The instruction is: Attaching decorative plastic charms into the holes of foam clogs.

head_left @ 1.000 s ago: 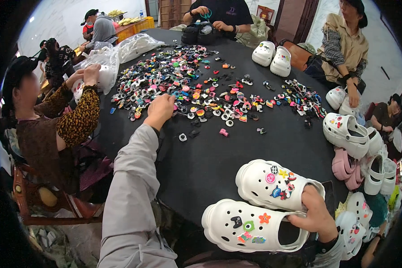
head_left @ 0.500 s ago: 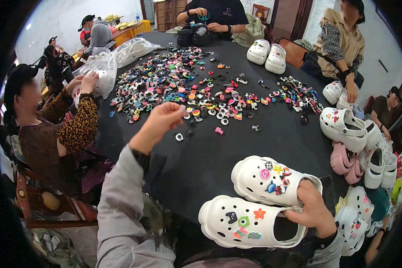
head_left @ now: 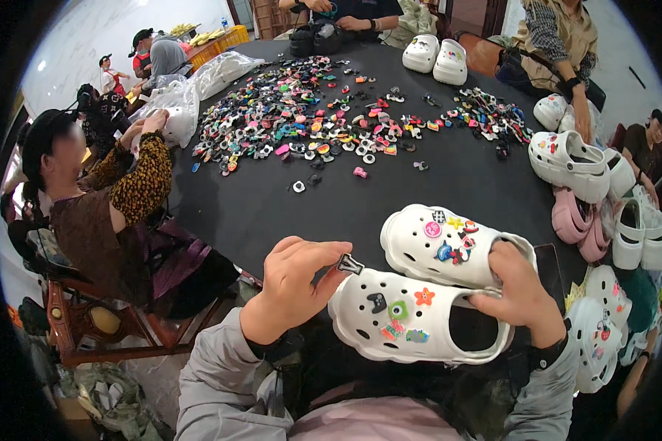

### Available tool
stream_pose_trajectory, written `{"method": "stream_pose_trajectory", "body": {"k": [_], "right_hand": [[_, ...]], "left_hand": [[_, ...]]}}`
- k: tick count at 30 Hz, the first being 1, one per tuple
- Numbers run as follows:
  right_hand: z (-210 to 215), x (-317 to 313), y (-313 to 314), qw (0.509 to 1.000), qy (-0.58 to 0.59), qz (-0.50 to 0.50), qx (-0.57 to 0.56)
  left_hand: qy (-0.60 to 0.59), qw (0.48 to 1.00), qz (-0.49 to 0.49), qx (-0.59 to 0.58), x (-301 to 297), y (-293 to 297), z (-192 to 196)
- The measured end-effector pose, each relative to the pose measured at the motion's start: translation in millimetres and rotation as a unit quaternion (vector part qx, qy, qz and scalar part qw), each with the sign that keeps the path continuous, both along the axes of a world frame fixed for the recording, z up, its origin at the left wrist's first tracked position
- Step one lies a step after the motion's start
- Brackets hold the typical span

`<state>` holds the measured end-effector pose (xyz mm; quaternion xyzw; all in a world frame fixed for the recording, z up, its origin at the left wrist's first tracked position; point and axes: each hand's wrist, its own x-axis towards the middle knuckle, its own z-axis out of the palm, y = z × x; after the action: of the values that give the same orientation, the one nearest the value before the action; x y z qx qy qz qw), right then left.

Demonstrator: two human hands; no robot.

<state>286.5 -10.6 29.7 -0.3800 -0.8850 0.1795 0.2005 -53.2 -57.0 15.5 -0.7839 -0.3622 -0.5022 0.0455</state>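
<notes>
My left hand (head_left: pixel 293 288) pinches a small black-and-white shoe charm (head_left: pixel 351 264) between thumb and fingertips. The charm is beside the toe of the nearer white clog (head_left: pixel 362 312), whose top carries a game controller, a green one-eyed figure, an orange starfish and other charms. Alongside lies the farther white clog (head_left: pixel 412 257), with a pink round charm, a yellow star and several more. My right hand (head_left: pixel 521 288) grips both clogs at their openings, the thumb over the nearer one and the fingers inside the farther one.
A wide heap of colourful charms (head_left: pixel 279 110) covers the far middle of the black table (head_left: pixel 243 213), with a smaller pile (head_left: pixel 485 114) to its right. Decorated white clogs (head_left: pixel 566 165) and pink clogs (head_left: pixel 570 220) line the right edge. A person (head_left: pixel 88 206) sits at left; others work around the table.
My left hand has come back from near the charm pile to the nearer clog's toe, carrying the charm. The clogs appear slightly higher in view, with my right hand still on them.
</notes>
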Motion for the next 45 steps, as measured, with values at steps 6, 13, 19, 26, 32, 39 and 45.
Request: {"method": "stream_pose_trajectory", "body": {"k": [6, 13, 19, 26, 32, 39, 45], "right_hand": [[-5, 3, -2, 1.000, 0.014, -0.006, -0.001], [-5, 2, -2, 1.000, 0.007, -0.003, 0.012], [-4, 1, -3, 1.000, 0.021, -0.008, 0.011], [-3, 2, -2, 1.000, 0.013, -0.004, 0.018], [-4, 1, -2, 0.999, 0.028, -0.004, 0.024], [-3, 2, -3, 1.000, 0.018, -0.007, 0.013], [-6, 1, -6, 0.999, 0.024, -0.010, 0.028]], "left_hand": [[-0.001, 0.993, 0.026, -0.114, 15, -29, -17], [0.007, 0.991, 0.036, -0.132, 20, -36, -25], [-0.018, 0.984, 0.037, -0.172, 19, -41, -24], [-0.078, 0.977, 0.048, -0.192, 24, -43, -29], [-0.047, 0.985, 0.050, -0.161, 33, -57, -26], [0.007, 0.993, 0.065, -0.095, 47, -72, -33], [0.068, 0.991, 0.074, -0.087, 50, -82, -31]]}}
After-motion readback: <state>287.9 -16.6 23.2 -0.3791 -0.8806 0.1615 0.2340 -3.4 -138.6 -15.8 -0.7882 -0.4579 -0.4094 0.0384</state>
